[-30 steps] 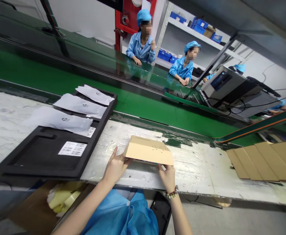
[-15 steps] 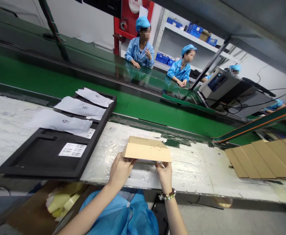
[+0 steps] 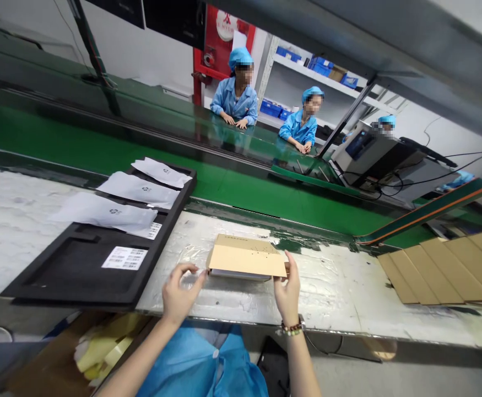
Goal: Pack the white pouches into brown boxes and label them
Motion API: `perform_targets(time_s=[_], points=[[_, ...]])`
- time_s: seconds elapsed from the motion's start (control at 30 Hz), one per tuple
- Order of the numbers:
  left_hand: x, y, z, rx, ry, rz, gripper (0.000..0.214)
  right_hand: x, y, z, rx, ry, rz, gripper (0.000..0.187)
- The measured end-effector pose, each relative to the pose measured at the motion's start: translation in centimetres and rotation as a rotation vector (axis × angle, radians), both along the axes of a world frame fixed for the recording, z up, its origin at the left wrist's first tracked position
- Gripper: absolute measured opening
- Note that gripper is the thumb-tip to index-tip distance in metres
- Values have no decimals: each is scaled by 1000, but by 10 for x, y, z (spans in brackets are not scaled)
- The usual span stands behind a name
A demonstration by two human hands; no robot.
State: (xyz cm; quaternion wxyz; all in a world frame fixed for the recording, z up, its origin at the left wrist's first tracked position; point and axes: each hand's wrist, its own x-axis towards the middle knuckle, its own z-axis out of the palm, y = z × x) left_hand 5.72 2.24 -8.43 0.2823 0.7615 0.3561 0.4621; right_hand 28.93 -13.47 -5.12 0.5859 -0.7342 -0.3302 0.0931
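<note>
A small brown cardboard box (image 3: 247,260) lies on the worn white bench in front of me, its lid flap slanting down toward me and a thin pale edge showing beneath. My right hand (image 3: 287,286) grips the box's right front corner, thumb in front and fingers behind it. At the opposite corner is my left hand (image 3: 182,292), its fingers curved and apart with a gap between them. Its thumb tip is close to the box's left edge; whether it touches, I cannot tell.
To the left lies a black foam tray (image 3: 79,270) with several white pouches (image 3: 120,212) and a label sheet (image 3: 124,258). Several flat cardboard boxes (image 3: 434,270) lean at the right. Behind the bench runs a green conveyor (image 3: 241,187), with co-workers (image 3: 236,91) in blue beyond it.
My left hand has come off the box's front and moved left, fingers opening. My right hand has shifted to the box's right corner. A co-worker's raised hand has dropped to the far table.
</note>
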Motion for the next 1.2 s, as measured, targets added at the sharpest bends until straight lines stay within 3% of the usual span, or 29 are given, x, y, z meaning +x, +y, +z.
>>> perform_targets(time_s=[0.03, 0.1, 0.2, 0.33, 0.5, 0.57, 0.67, 0.77, 0.83, 0.9, 1.0, 1.2], points=[[0, 5, 7, -73, -7, 11, 52, 4, -1, 7, -35, -80, 24, 61], [5, 13, 23, -215, 67, -122, 74, 10, -2, 18, -97, -244, 97, 61], [18, 20, 35, -266, 185, -305, 84, 11, -1, 24, -112, -353, 193, 64], [31, 22, 15, -121, 129, -261, 92, 9, 1, 28, -84, -346, 207, 61], [43, 25, -17, -86, 71, -197, 68, 19, 16, 50, -17, -321, 46, 33], [43, 23, -19, -86, 76, -175, 65, 30, 30, 61, 17, -319, -21, 23], [38, 18, -8, -45, 92, -120, 46, 49, 54, 72, 72, -310, -111, 22], [36, 15, 14, 189, 245, -305, 26, 64, 75, 78, 117, -317, -189, 30], [42, 15, 27, 410, 417, -497, 25, 69, 86, 79, 139, -339, -219, 31], [53, 18, 35, 547, 526, -593, 20, 69, 92, 77, 153, -372, -230, 28], [71, 24, 36, 627, 552, -650, 8, 62, 90, 71, 161, -440, -229, 21], [77, 35, 29, 710, 520, -742, 16, 51, 63, 52, 139, -612, -201, 18]])
